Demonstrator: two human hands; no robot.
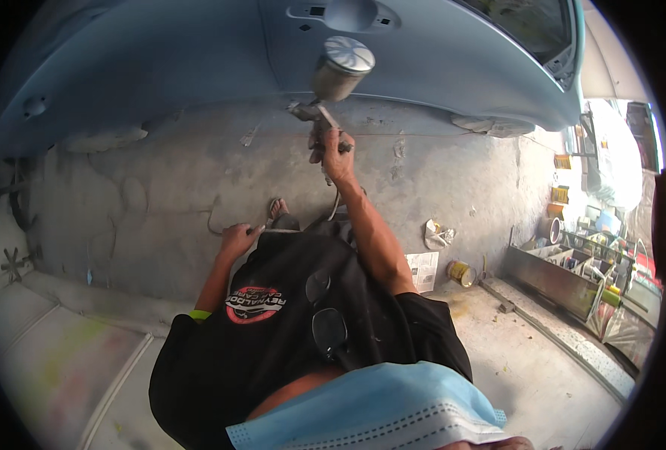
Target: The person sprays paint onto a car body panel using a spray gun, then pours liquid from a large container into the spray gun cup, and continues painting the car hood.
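Observation:
My right hand (338, 156) is wrapped round the handle of a spray gun (319, 120), held out in front of me. A metal paint cup (342, 69) with a shiny lid tops the gun, close to the blue-grey car body panel (198, 60). From below the handle a thin hose (336, 204) runs back toward my body. My left hand (240, 240) is low at my left side by the shirt hem, fingers curled; what they hold, if anything, is hidden.
The car's lower edge and wheels (498, 124) border the grey concrete floor (160, 180). On the right lie a crumpled plastic bag (438, 235), newspaper (423, 270), a tin can (461, 274) and a metal rack of supplies (558, 277). A pale panel (63, 367) stands behind left.

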